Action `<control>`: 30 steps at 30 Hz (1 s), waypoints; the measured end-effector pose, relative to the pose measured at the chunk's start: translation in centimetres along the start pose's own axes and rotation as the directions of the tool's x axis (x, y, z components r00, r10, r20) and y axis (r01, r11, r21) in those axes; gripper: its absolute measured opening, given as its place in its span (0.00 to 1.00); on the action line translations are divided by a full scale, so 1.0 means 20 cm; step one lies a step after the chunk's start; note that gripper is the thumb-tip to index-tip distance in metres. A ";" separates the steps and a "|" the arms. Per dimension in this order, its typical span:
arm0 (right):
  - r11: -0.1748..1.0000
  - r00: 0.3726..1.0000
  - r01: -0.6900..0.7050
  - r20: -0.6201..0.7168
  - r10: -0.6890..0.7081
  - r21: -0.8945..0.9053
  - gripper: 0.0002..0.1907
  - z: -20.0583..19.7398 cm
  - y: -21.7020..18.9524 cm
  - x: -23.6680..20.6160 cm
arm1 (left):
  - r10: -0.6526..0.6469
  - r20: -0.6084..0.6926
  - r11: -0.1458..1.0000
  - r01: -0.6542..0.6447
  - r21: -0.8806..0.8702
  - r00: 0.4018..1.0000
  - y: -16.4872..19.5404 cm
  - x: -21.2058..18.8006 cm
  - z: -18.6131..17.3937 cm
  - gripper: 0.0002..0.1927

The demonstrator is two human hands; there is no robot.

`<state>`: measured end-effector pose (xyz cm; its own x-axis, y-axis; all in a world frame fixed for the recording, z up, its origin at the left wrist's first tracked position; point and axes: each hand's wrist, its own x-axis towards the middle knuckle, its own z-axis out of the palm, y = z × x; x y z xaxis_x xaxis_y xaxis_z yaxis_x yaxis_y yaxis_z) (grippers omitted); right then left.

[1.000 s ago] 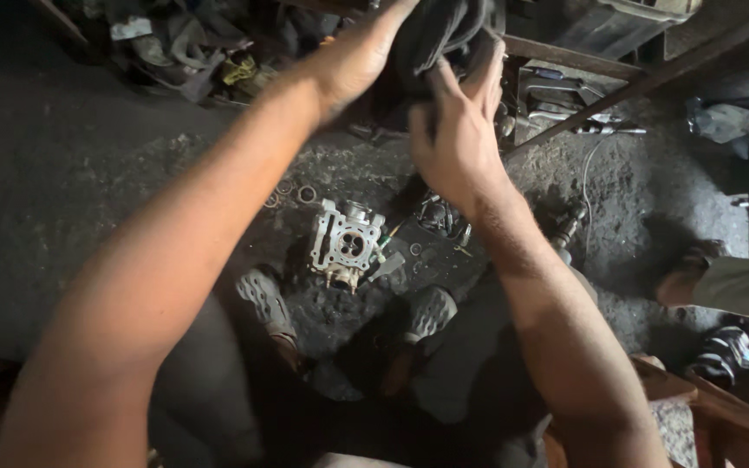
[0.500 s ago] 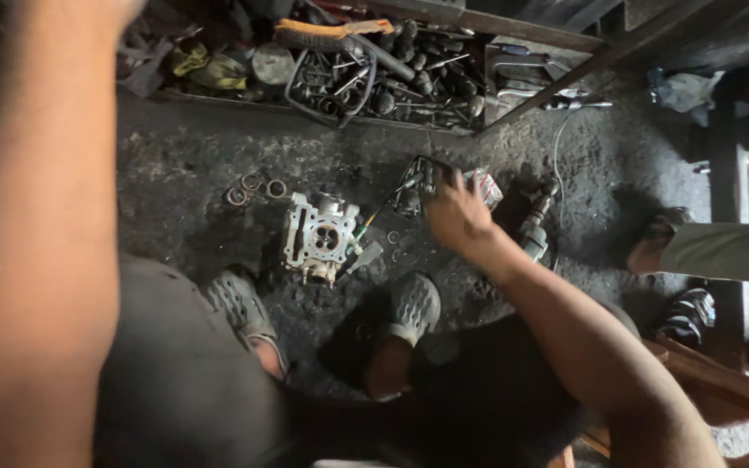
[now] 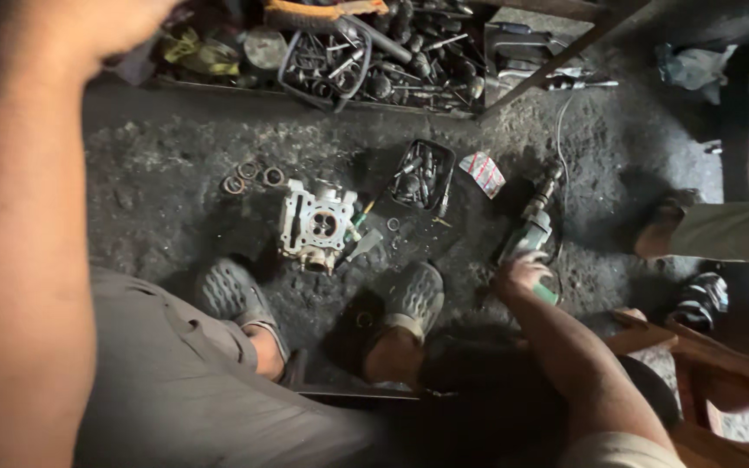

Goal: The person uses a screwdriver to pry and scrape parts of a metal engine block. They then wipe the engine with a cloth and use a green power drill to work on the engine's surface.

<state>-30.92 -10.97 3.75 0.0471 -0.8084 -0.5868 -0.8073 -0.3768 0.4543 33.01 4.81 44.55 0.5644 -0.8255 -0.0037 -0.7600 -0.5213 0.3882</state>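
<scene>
The right hand point(image 3: 522, 273) is clenched around a green power drill point(image 3: 532, 227) lying on the floor right of the metal engine part point(image 3: 315, 224), while the left hand point(image 3: 106, 26), raised at the frame's top, cannot be judged.

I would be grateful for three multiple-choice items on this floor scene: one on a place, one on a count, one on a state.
1. Where does the metal engine part lie?
A. on the dirty floor, ahead of the shoes
B. inside the small black tray
C. on the wooden bench

2. How many rings lie left of that part?
A. one
B. three
C. six

3. What is the right hand doing?
A. hanging free
B. resting on the power tool
C. gripping a shoe

Answers: 1 A, it sits on bare floor before the grey shoes; 2 B, three rings show; 3 B, the hand lies on the tool's handle end.
</scene>
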 end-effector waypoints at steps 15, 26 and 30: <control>0.996 0.997 -0.022 -0.073 0.029 0.092 0.65 -0.41 -0.02 0.02 | 0.097 0.023 0.995 -0.097 0.038 0.995 -0.01 -0.04 0.12 0.36; 0.911 0.905 0.408 -0.109 -0.412 -0.059 0.21 -1.08 -0.01 -0.74 | -0.091 0.454 0.109 0.462 -0.880 0.887 0.33 -0.36 1.53 0.23; 0.632 0.269 0.639 -0.642 -0.718 -0.439 0.35 -1.11 0.04 -1.19 | 0.153 0.665 -0.485 0.642 -0.594 0.731 0.58 -0.59 1.79 0.20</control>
<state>-19.61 -2.04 33.01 0.9700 -0.2371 -0.0537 -0.2215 -0.9530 0.2069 5.98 0.77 16.17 0.0817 -0.8267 -0.5567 0.9223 -0.1490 0.3566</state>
